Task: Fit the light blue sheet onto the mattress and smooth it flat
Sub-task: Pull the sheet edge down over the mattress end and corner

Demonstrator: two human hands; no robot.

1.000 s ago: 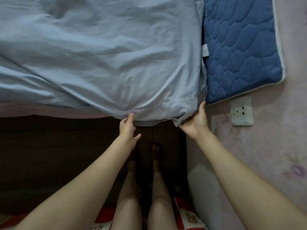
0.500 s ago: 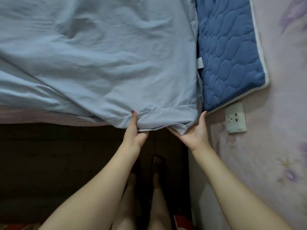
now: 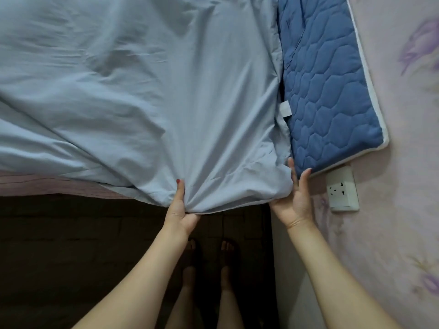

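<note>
The light blue sheet (image 3: 133, 96) fills the upper left and centre of the frame, wrinkled, its lower edge hanging over the bed's side. The quilted blue mattress (image 3: 327, 86) lies bare at upper right, against the pink floral wall (image 3: 403, 162). A white wall socket (image 3: 342, 189) sits just below the mattress corner. The left hand (image 3: 180, 210) pinches bunched sheet hem at lower centre; the right hand (image 3: 295, 198) grips the sheet's corner beside the mattress edge.

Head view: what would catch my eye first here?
A big, wrinkled light blue sheet fills the upper left. At its lower edge the left hand grips a bunched fold, and the right hand holds the sheet's corner. To the right lies an uncovered dark blue quilted mattress, with a white socket on the pink flowered wall just below its corner.
</note>
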